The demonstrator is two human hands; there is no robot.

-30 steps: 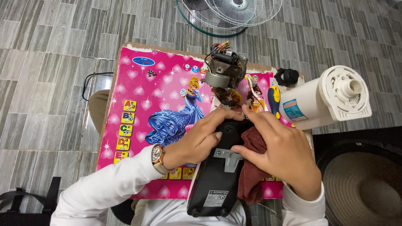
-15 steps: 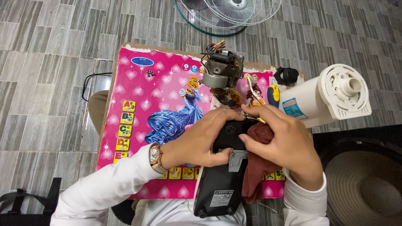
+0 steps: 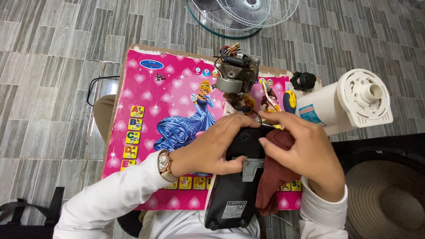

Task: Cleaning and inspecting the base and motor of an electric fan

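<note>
- Sitting over a small pink picture-board bench (image 3: 150,110) on the grey plank floor (image 3: 53,53), the person works at a fan that is plainly in pieces: the wire fan guards (image 3: 248,13) lie off on the floor beyond the bench, well apart from everything else.
- The white fan housing (image 3: 345,104) lies on its side at the bench's right edge, its open round end showing; what is inside it I cannot tell.
- The black fan base (image 3: 232,190) lies lengthwise at the near edge of the bench, reaching toward the person's lap.
- The bare fan motor (image 3: 234,73), wires showing, stands at the far edge, apart from the base.
- The left hand (image 3: 217,146) is closed round the upper left of the base, steadying it.
- The right hand (image 3: 305,155) presses a dark red rag (image 3: 272,177) against the base's right side, fingers clamped on the cloth; wiping looks underway, reassembly not yet begun.
- A black knob (image 3: 303,80) sits beside the housing.
</note>
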